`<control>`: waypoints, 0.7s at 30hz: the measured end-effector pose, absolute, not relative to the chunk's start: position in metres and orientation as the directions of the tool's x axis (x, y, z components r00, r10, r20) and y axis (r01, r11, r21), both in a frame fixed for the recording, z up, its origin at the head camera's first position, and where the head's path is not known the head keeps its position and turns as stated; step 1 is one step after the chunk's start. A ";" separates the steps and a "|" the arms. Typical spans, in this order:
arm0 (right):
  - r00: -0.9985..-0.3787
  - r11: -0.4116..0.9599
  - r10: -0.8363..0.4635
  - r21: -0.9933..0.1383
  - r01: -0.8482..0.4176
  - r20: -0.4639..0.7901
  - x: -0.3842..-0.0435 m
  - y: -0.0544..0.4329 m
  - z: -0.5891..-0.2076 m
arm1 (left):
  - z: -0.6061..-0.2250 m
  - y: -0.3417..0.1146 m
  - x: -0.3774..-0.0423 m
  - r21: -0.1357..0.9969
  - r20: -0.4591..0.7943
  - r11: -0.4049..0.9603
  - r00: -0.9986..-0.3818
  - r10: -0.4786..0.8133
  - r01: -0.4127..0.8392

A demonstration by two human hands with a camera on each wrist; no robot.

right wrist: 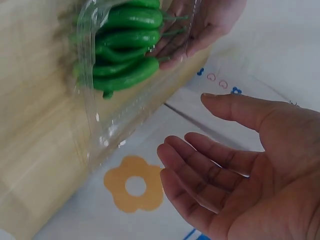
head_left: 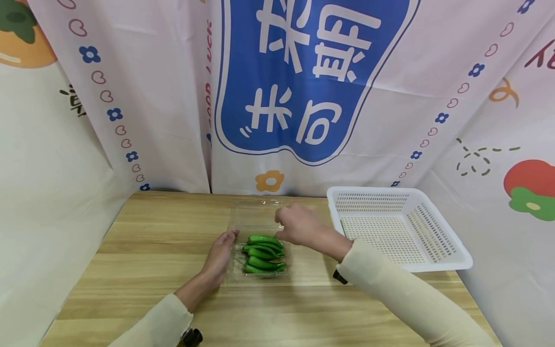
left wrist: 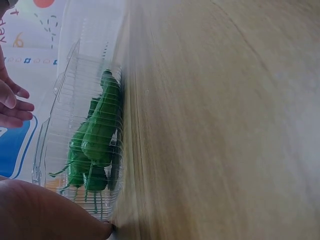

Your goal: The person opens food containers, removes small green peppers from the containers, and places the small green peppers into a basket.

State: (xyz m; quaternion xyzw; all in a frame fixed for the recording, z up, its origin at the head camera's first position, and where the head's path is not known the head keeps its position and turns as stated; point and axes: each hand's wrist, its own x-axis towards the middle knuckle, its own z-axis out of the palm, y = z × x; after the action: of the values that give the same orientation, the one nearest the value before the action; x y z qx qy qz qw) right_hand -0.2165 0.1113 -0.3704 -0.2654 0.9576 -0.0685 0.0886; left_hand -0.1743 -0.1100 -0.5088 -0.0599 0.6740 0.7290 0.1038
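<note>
Several green peppers (head_left: pixel 263 253) with thin stems lie side by side in a clear plastic clamshell box (head_left: pixel 264 275), whose lid (head_left: pixel 256 212) is folded back toward the curtain. My left hand (head_left: pixel 220 255) rests against the left side of the box, and its fingers (right wrist: pixel 215 30) show behind the clear wall in the right wrist view. In the left wrist view the thumb (left wrist: pixel 47 212) lies at the near end of the box. Above the hinge and right part of the lid hovers my right hand (head_left: pixel 299 224), fingers loosely bent and holding nothing.
A white perforated plastic basket (head_left: pixel 433 226) stands at the back right of the wooden table (head_left: pixel 165 241). Behind the table hangs a printed curtain (head_left: pixel 173 96), with printed cloth at both sides too.
</note>
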 end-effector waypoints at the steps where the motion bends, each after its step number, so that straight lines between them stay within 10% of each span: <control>1: -0.837 0.845 -0.528 -0.182 -0.502 -0.143 -0.215 0.109 -0.373 | -0.509 -0.110 -0.174 0.970 -0.226 -0.073 -0.971 0.072 -0.231; 21: -0.737 0.757 -0.649 -0.259 -0.601 -0.189 -0.198 0.088 -0.415 | -0.509 -0.113 -0.174 0.967 -0.235 -0.080 -0.967 0.093 -0.243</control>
State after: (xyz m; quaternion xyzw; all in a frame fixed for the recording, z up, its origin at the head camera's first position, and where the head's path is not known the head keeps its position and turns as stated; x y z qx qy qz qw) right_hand -0.1983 0.0881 -0.4154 -0.3369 0.9274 -0.0905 0.1350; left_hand -0.1738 -0.1127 -0.5093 -0.0560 0.6683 0.7329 0.1146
